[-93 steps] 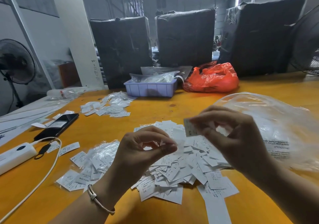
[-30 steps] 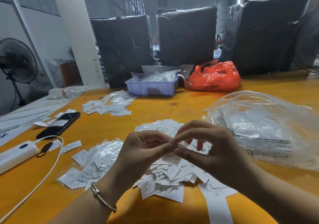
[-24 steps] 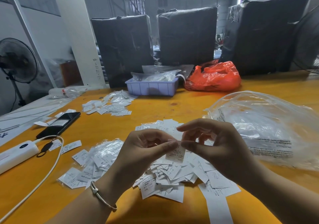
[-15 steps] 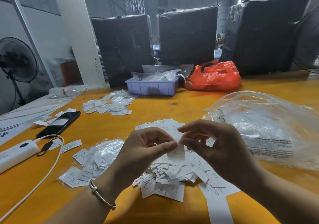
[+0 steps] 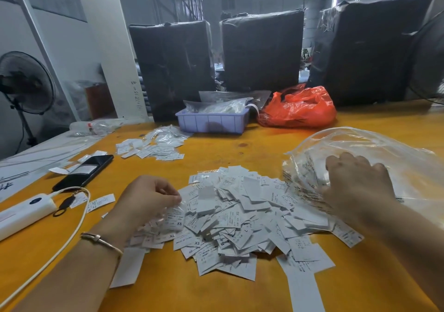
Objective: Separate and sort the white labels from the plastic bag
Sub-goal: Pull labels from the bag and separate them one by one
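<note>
Both hands have parted since the earlier frames, when they met over the pile pinching one label between them. Left hand [image 5: 146, 197] now sits at the left edge of the label pile [image 5: 240, 218], fingers curled, thumb and fingertips pinching a small clear sleeve of labels [image 5: 174, 214] lying on that edge. Right hand [image 5: 358, 184] is at the pile's right edge, fingers bent into the crumpled mouth of the clear plastic bag [image 5: 374, 148]; whether it grips the film, I cannot tell. White labels lie loose on the yellow table [image 5: 264, 141]. Beyond the pile stand a lilac tray [image 5: 211, 120] and a red bag [image 5: 300, 107]. Left of the pile: a black phone [image 5: 84, 172], a white power bank [image 5: 24, 212].
</note>
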`<state>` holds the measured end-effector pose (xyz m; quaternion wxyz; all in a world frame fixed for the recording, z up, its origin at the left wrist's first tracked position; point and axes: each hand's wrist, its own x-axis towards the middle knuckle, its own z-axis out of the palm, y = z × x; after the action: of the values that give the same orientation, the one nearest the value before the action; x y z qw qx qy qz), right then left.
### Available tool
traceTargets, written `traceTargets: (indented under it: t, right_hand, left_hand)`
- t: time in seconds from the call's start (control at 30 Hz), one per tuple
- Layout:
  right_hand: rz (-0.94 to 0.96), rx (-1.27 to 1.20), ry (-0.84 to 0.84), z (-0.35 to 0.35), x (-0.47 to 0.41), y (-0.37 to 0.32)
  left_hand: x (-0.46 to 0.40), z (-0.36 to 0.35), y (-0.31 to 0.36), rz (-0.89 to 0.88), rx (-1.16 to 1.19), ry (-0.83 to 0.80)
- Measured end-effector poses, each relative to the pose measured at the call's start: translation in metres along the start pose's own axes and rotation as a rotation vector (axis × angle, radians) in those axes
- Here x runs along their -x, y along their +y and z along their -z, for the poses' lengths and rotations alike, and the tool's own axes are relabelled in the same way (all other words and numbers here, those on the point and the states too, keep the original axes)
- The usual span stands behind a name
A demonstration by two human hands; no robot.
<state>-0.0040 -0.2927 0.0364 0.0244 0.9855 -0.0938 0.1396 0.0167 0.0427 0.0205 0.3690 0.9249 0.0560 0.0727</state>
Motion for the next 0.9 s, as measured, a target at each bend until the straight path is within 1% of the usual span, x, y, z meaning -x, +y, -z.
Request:
traceTargets:
  t: [0.1, 0.27, 0.33, 0.4, 0.47, 0.53, 0.57, 0.6, 0.63, 0.67, 0.73, 0.77, 0.8, 0.83, 0.87, 0.9]
  right_hand:
    - [0.009, 0.005, 0.03, 0.001, -0.001, 0.006]
    - [-0.045, -0.037, 0.0, -0.001, -0.007, 0.01]
    - [-0.049, -0.028, 0.025, -0.001, -0.007, 0.01]
    - [-0.031, -0.005, 0.148, -0.001, -0.007, 0.01]
    - [0.031, -0.083, 0.366, 0.001, -0.005, 0.009]
    - [0.137, -0.265, 0.587, 0.005, 0.0, 0.003]
    - [0.208, -0.39, 0.635, 0.007, 0.004, -0.001]
    - [0.269, -0.557, 0.618, 0.008, 0.007, -0.008]
    - [0.296, -0.761, 0.533, 0.009, 0.01, -0.014]
    - [0.279, -0.98, 0.379, 0.009, 0.013, -0.02]
    - [0.184, -1.387, -0.062, 0.01, 0.019, -0.03]
    - [0.138, -1.537, -0.288, 0.008, 0.021, -0.034]
    - [0.11, -1.636, -0.478, 0.007, 0.022, -0.036]
    - [0.099, -1.694, -0.624, 0.005, 0.023, -0.038]
    - [0.104, -1.727, -0.73, 0.003, 0.025, -0.04]
    - [0.115, -1.746, -0.801, 0.001, 0.026, -0.043]
  left_hand:
    - [-0.003, 0.005, -0.005, 0.017, -0.093, 0.026]
    - [-0.009, 0.005, -0.013, 0.051, -0.193, 0.033]
    - [-0.011, 0.004, -0.015, 0.061, -0.256, 0.038]
    - [-0.011, 0.002, -0.015, 0.046, -0.286, 0.068]
    - [-0.009, -0.002, -0.012, -0.014, -0.286, 0.125]
    - [-0.004, -0.007, -0.005, -0.096, -0.265, 0.187]
    - [-0.001, -0.01, 0.0, -0.141, -0.232, 0.198]
    - [0.002, -0.013, 0.004, -0.189, -0.19, 0.195]
    - [0.006, -0.016, 0.009, -0.244, -0.143, 0.181]
    - [0.011, -0.02, 0.014, -0.298, -0.089, 0.159]
    - [0.021, -0.027, 0.024, -0.387, 0.063, 0.086]
    - [0.027, -0.03, 0.03, -0.418, 0.146, 0.023]
    - [0.033, -0.032, 0.035, -0.438, 0.222, -0.056]
    - [0.038, -0.034, 0.04, -0.447, 0.288, -0.143]
    - [0.042, -0.036, 0.044, -0.444, 0.339, -0.228]
    - [0.046, -0.038, 0.047, -0.441, 0.375, -0.298]
